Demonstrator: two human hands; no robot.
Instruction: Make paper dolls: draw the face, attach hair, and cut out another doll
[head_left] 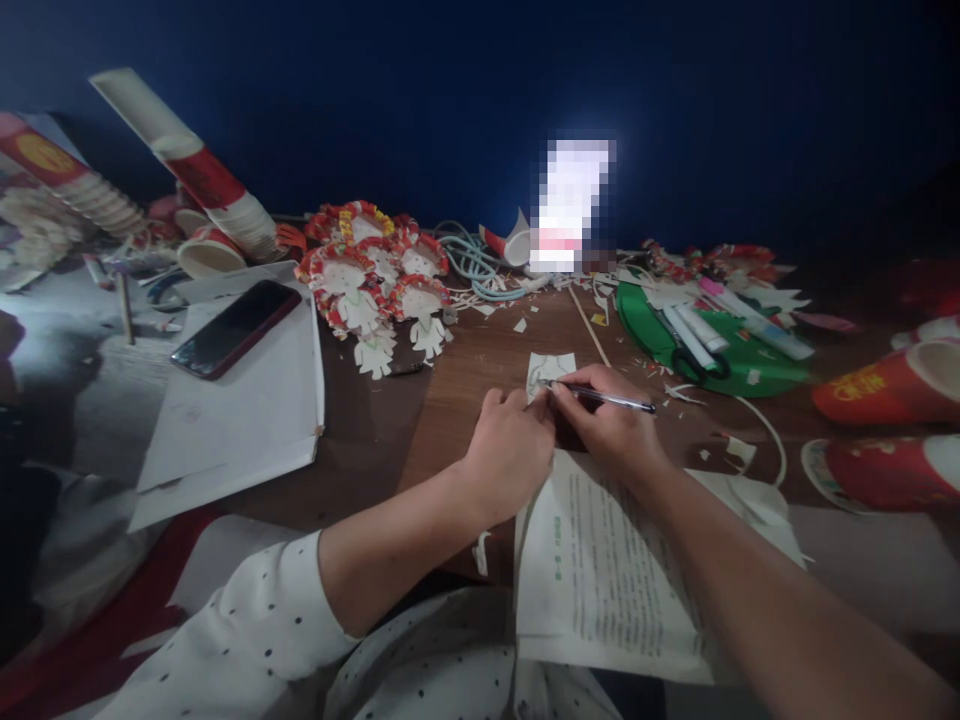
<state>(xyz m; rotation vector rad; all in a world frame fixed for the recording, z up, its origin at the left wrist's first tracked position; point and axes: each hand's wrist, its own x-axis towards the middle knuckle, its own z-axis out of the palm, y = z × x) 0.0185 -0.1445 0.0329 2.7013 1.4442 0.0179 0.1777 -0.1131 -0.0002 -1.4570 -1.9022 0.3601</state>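
My right hand (622,430) grips a ballpoint pen (626,402), its tip on a small piece of white paper (551,362). Dark drawn lines show on that paper, though the fingers cover its lower part. Close on the left, my left hand (510,450) has its fingers curled and pressed at the lower edge of the same piece. Under my right forearm lies a printed sheet (600,570) that reaches over the table's front edge.
Paper cut-out figures with red rings (375,285) are piled at the back left. A phone (236,330) rests on white boards (232,430). Scissors (701,365) and markers lie on a green disc (772,370). Red paper cups (862,390) lie at right; a lit, pixelated screen (574,200) stands behind.
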